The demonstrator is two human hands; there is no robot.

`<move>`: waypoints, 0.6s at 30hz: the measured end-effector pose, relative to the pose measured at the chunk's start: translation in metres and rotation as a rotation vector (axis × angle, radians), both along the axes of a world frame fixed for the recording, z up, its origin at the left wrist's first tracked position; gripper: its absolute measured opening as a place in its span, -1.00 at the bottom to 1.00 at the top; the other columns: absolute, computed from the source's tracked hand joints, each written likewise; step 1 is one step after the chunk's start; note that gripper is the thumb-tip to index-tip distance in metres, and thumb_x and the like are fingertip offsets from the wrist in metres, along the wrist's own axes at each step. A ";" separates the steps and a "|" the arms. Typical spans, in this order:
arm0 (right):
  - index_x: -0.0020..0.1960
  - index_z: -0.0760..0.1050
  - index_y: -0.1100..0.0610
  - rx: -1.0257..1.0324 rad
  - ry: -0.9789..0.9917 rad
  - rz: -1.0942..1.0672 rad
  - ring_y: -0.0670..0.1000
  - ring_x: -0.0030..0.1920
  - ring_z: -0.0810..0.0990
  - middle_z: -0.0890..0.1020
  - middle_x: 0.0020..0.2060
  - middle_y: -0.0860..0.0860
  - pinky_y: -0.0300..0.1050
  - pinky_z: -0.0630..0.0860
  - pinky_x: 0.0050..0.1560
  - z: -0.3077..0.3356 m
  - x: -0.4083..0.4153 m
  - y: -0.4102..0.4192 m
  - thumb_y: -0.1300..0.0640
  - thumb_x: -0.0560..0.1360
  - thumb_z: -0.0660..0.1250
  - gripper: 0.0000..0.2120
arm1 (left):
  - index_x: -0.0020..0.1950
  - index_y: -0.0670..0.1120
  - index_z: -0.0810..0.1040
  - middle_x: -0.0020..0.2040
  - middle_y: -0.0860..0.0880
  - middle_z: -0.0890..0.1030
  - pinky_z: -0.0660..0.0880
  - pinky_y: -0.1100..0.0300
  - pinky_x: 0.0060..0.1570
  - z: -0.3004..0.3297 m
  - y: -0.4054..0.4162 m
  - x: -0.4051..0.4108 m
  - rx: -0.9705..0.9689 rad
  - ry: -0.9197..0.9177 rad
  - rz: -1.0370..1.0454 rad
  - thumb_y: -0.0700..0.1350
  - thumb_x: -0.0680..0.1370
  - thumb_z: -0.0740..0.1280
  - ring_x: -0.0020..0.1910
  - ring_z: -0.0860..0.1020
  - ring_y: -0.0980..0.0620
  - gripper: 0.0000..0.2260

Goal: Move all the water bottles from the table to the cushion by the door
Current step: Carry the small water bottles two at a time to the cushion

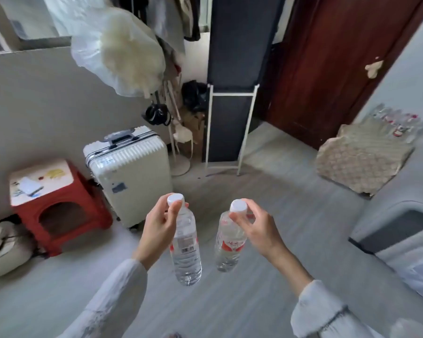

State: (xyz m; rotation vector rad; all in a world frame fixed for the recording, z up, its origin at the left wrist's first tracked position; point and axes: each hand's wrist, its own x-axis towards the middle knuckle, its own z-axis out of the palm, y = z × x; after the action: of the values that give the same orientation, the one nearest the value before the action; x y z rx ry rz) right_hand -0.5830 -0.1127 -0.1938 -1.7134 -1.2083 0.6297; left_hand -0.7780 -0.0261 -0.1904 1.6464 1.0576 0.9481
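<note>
Right now I've got one water bottle per hand, both carried by the neck, hanging over the grey floor point(291, 215). Left hand point(156, 228) pinches the left bottle point(185, 250) just under its white cap point(175, 199), thumb and fingers wrapped round the neck. The barcode on the label faces me. Right hand point(257, 228) does the same on the right bottle point(227, 242), fingers closed tight under its white cap point(238, 206); the red print on the label faces me. Both bottles hang roughly upright, bases tilted slightly toward each other, close together but not touching. Both look full and clear.

Cushion point(362, 157) sits on the floor at upper right, against the pale wall, just beside the dark red door point(340, 69). It's beige and patterned. Several more bottles point(398, 120) lie in a row along its far edge by the wall; blurry, so I can't count them. Cushion is well apart from my hands.

Surroundings: cream suitcase point(130, 174) stands left of centre, red stool point(56, 211) beside it with small items on top. Dark fabric rack point(232, 93) on a white frame stands between the suitcase and the door. Plastic-wrapped bundle point(117, 50) hangs at upper left. Grey bin point(396, 228) at right edge, near side of the cushion.
</note>
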 end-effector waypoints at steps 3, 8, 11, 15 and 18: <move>0.03 0.49 -0.04 0.001 0.007 -0.123 -0.07 -0.12 0.55 0.60 -0.15 -0.12 -0.30 0.44 -0.09 -0.003 0.057 0.006 -0.13 0.35 0.37 -0.70 | -0.05 0.14 0.46 -0.11 0.09 0.64 0.46 0.49 -0.23 -0.001 0.027 0.066 -0.032 -0.007 -0.129 -0.03 0.57 0.16 -0.17 0.58 0.31 -0.90; 0.06 0.51 0.04 -0.011 0.000 -0.292 -0.04 -0.09 0.56 0.60 -0.13 -0.08 -0.25 0.46 -0.04 -0.013 0.152 0.038 0.02 0.40 0.40 -0.74 | -0.03 0.11 0.47 -0.08 0.03 0.65 0.48 0.45 -0.17 -0.012 0.084 0.174 -0.041 0.011 -0.269 -0.04 0.57 0.18 -0.08 0.60 0.14 -0.90; 0.08 0.51 0.10 -0.019 -0.025 -0.374 0.00 -0.07 0.56 0.61 -0.11 -0.03 -0.16 0.48 0.01 -0.016 0.210 0.068 0.03 0.40 0.40 -0.71 | 0.06 -0.01 0.49 -0.01 -0.05 0.64 0.51 0.26 -0.05 -0.016 0.129 0.243 -0.047 0.025 -0.379 0.01 0.56 0.18 0.00 0.60 0.05 -0.82; 0.09 0.50 0.14 -0.033 -0.048 -0.457 0.03 -0.04 0.57 0.61 -0.07 0.00 -0.07 0.50 0.07 -0.008 0.282 0.107 0.05 0.40 0.40 -0.69 | 0.01 0.05 0.49 -0.04 -0.04 0.63 0.49 0.28 -0.11 -0.011 0.184 0.336 -0.043 0.033 -0.495 0.04 0.54 0.18 -0.06 0.59 0.09 -0.85; 0.08 0.51 0.13 -0.033 -0.043 -0.539 0.07 -0.07 0.57 0.61 -0.10 0.02 -0.14 0.48 0.02 -0.002 0.335 0.130 0.05 0.38 0.41 -0.69 | -0.01 0.07 0.49 -0.07 0.00 0.62 0.49 0.20 -0.06 -0.006 0.217 0.401 -0.042 0.049 -0.557 0.04 0.54 0.19 -0.06 0.59 0.07 -0.87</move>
State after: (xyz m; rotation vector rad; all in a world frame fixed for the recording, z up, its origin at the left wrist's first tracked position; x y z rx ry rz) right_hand -0.2485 0.0175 -0.1961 -1.9787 -0.7126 0.2857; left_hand -0.3769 0.1907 -0.1961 1.7991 0.5875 0.5141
